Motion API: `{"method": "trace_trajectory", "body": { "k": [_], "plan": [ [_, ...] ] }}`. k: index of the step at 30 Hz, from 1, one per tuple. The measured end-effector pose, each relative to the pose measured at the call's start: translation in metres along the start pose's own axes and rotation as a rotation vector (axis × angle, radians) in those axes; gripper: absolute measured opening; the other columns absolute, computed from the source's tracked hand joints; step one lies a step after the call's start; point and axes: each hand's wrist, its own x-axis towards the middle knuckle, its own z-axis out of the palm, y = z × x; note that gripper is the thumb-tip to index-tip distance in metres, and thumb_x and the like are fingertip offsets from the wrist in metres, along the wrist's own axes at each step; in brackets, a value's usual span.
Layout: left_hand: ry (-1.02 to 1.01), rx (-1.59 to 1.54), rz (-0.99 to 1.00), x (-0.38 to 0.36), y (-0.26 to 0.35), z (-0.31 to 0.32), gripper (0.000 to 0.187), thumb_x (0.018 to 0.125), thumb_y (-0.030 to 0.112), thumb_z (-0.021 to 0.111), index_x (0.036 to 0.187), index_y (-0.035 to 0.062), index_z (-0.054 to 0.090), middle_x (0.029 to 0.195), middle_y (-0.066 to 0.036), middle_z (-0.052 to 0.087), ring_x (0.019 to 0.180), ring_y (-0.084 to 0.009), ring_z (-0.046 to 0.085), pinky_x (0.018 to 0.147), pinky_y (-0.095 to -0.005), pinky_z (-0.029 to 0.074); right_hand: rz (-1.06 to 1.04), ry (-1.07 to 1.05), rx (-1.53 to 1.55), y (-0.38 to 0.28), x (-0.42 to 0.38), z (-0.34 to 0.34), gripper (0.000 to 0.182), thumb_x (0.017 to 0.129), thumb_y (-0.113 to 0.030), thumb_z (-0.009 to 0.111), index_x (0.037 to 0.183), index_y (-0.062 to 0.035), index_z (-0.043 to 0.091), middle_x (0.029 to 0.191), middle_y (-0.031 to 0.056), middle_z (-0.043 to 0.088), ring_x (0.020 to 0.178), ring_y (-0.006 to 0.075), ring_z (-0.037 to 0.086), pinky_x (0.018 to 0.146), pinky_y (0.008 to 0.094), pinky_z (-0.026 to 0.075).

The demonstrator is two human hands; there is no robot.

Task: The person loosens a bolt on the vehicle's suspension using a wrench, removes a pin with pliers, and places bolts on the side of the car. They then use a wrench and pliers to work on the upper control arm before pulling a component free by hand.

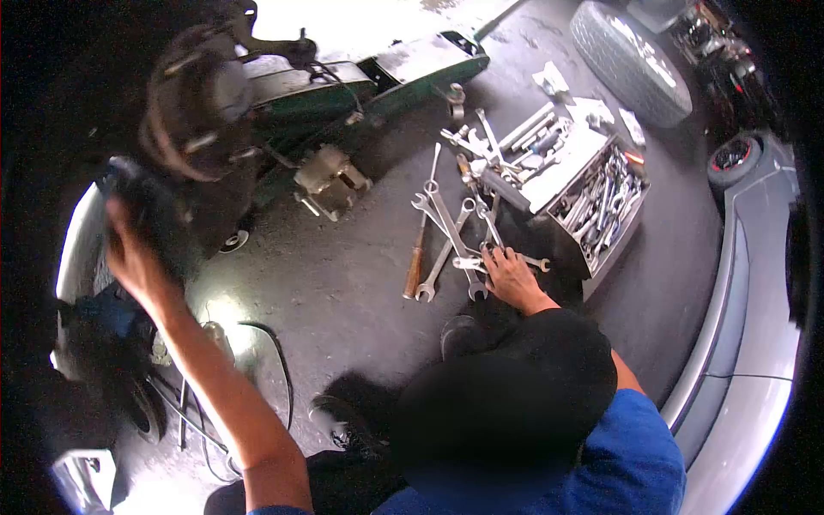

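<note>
My right hand is down on a loose pile of metal wrenches, its fingers bent over a wrench whose shiny end sticks out beside the thumb. More combination wrenches lie crossed just to the left, along with a long screwdriver with a brown handle. My left hand is raised at the far left against a dark, blurred part near the wheel hub. Its fingertips are lost in shadow, so their grip does not show.
A metal toolbox full of wrenches and sockets stands right of the pile. A brake caliper lies on the floor below a green floor jack. A tire is at the back; a grey car panel lines the right. A cable curls near a bright lamp.
</note>
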Motion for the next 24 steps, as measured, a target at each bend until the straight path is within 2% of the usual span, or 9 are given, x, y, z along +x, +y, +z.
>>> {"method": "trace_trajectory", "body": {
  "k": [1, 2, 5, 6, 10, 14, 19, 22, 24],
  "plan": [
    [0.102, 0.041, -0.035, -0.010, 0.001, 0.004, 0.068, 0.091, 0.053, 0.059, 0.127, -0.0046, 0.057, 0.123, -0.016, 0.063, 0.106, -0.0263, 0.061, 0.095, -0.0395, 0.047, 0.083, 0.012, 0.017, -0.001, -0.001, 0.007, 0.062, 0.083, -0.032, 0.067, 0.130, 0.0033, 0.048, 0.105, 0.0140, 0.054, 0.097, 0.0293, 0.058, 0.076, 0.0389, 0.054],
    [0.078, 0.052, -0.017, -0.010, -0.010, -0.001, 0.067, 0.093, 0.050, 0.058, 0.131, -0.0052, 0.053, 0.129, -0.021, 0.058, 0.115, -0.0293, 0.058, 0.101, -0.0401, 0.043, 0.163, 0.022, 0.031, -0.001, -0.002, 0.013, 0.063, 0.083, -0.031, 0.067, 0.131, 0.0053, 0.047, 0.105, 0.0146, 0.054, 0.095, 0.0293, 0.059, 0.074, 0.0375, 0.055],
    [0.067, -0.021, -0.136, -0.026, -0.033, -0.012, 0.062, 0.096, 0.045, 0.056, 0.131, -0.0064, 0.052, 0.127, -0.020, 0.059, 0.112, -0.0283, 0.059, 0.098, -0.0388, 0.046, 0.432, 0.132, 0.136, 0.005, 0.002, 0.019, 0.060, 0.083, -0.030, 0.066, 0.126, 0.0082, 0.049, 0.105, 0.0172, 0.053, 0.089, 0.0303, 0.061, 0.070, 0.0366, 0.055],
    [0.062, 0.049, -0.100, -0.031, -0.047, -0.021, 0.062, 0.096, 0.045, 0.055, 0.131, -0.0066, 0.052, 0.127, -0.020, 0.059, 0.111, -0.0281, 0.059, 0.096, -0.0385, 0.047, 0.515, 0.138, 0.238, 0.005, 0.004, 0.013, 0.057, 0.085, -0.028, 0.065, 0.127, 0.0079, 0.049, 0.102, 0.0189, 0.053, 0.090, 0.0331, 0.060, 0.073, 0.0430, 0.053],
    [0.087, 0.225, -0.043, -0.072, -0.100, -0.050, 0.059, 0.097, 0.044, 0.055, 0.128, -0.0060, 0.055, 0.120, -0.017, 0.063, 0.102, -0.0253, 0.062, 0.087, -0.0363, 0.051, 0.614, -0.072, 0.275, 0.014, 0.011, -0.007, 0.054, 0.085, -0.028, 0.064, 0.128, 0.0019, 0.051, 0.111, 0.0205, 0.052, 0.098, 0.0349, 0.060, 0.078, 0.0441, 0.052],
    [0.075, 0.210, -0.319, -0.123, -0.104, -0.051, 0.050, 0.097, 0.041, 0.057, 0.121, -0.0033, 0.060, 0.105, -0.014, 0.068, 0.088, -0.0198, 0.065, 0.077, -0.0327, 0.053, 0.533, 0.199, -0.071, 0.035, 0.026, -0.017, 0.049, 0.083, -0.025, 0.066, 0.125, -0.0028, 0.054, 0.120, 0.0233, 0.052, 0.101, 0.0380, 0.058, 0.091, 0.0461, 0.048],
    [-0.151, 0.179, -0.344, -0.138, -0.139, -0.060, 0.044, 0.099, 0.039, 0.053, 0.116, -0.0013, 0.063, 0.095, -0.012, 0.068, 0.078, -0.0168, 0.064, 0.071, -0.0307, 0.054, 0.383, 0.161, 0.444, 0.035, 0.092, -0.012, 0.040, 0.090, -0.018, 0.057, 0.128, -0.0069, 0.052, 0.126, 0.0228, 0.051, 0.104, 0.0371, 0.060, 0.082, 0.0449, 0.055],
    [-0.215, 0.281, -0.399, -0.150, -0.127, -0.058, 0.046, 0.099, 0.041, 0.051, 0.116, -0.0001, 0.064, 0.095, -0.013, 0.068, 0.080, -0.0174, 0.064, 0.074, -0.0302, 0.053, 0.110, -0.066, 0.242, 0.039, 0.133, 0.004, 0.040, 0.090, -0.018, 0.057, 0.128, -0.0071, 0.052, 0.128, 0.0219, 0.049, 0.106, 0.0366, 0.060, 0.082, 0.0436, 0.055],
    [-0.248, 0.301, -0.476, -0.155, -0.112, -0.054, 0.045, 0.097, 0.038, 0.056, 0.118, -0.0016, 0.063, 0.096, -0.014, 0.068, 0.085, -0.0190, 0.065, 0.080, -0.0306, 0.051, 0.104, -0.253, 0.249, 0.050, 0.152, 0.005, 0.035, 0.091, -0.025, 0.059, 0.119, -0.0038, 0.057, 0.125, 0.0233, 0.052, 0.106, 0.0381, 0.060, 0.085, 0.0455, 0.053]
  ]
}}
